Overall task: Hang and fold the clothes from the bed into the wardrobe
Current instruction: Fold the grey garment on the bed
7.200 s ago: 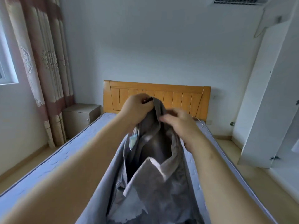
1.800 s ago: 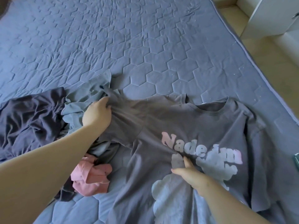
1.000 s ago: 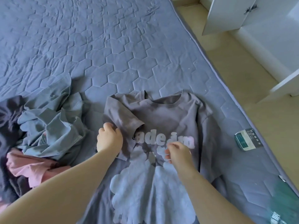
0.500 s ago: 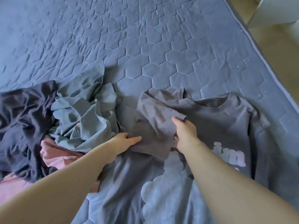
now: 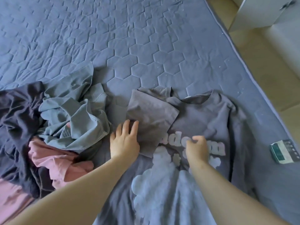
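Note:
A grey T-shirt with pale lettering and a cloud print lies front up on the blue quilted bed. Its left sleeve is folded inward over the chest. My left hand lies flat with straight fingers on the lower edge of that folded sleeve. My right hand is on the lettering with its fingers curled, and it seems to pinch the fabric there. A white wardrobe door shows at the top right.
A heap of clothes lies to the left: a blue-grey garment, a dark one and a pink one. A small green and white pack sits on the bed near its right edge. Beige floor runs beside the bed.
My right hand has left the folded sleeve and moved down and right onto the lettering. My left hand has slid up along the sleeve's left edge. The camera shifted slightly left.

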Demonstrator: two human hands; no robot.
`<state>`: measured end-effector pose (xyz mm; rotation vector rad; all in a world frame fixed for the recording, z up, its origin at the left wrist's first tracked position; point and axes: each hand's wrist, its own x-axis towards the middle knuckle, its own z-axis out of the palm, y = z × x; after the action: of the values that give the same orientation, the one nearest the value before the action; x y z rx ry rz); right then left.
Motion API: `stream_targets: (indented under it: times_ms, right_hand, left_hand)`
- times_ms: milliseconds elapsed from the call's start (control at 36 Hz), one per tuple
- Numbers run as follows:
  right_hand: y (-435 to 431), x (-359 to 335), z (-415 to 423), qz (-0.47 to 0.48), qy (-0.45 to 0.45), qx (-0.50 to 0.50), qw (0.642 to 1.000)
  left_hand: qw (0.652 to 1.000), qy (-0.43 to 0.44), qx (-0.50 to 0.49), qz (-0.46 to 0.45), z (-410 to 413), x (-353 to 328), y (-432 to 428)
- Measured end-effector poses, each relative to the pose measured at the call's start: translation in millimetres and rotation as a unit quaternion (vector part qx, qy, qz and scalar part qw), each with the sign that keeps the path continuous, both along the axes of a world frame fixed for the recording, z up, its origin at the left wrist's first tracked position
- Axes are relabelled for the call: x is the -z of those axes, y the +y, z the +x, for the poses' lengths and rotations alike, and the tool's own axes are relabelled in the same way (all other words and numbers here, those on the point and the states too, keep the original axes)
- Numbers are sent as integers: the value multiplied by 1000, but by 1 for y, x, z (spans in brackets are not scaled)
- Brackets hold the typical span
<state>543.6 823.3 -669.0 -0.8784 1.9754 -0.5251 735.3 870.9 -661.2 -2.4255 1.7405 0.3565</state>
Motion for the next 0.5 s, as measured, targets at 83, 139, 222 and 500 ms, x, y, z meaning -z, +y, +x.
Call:
stream_targets:
  times_ms: [83, 139, 222, 500]
  right_hand:
    - [12, -5, -39, -29, 72, 12, 997]
    - [19, -11, -62, -35, 117, 9, 992]
    - [30, -16, -97, -43, 168, 35, 984]
    - [47, -2, -151, 114, -6, 304, 946]
  left_hand:
    - [995, 18, 93, 44, -32, 5, -4]
    - [990, 67, 109, 58, -56, 8, -6]
    - [974, 158, 147, 66, -98, 12, -7]
    - [933, 142, 244, 222, -161, 24, -6]
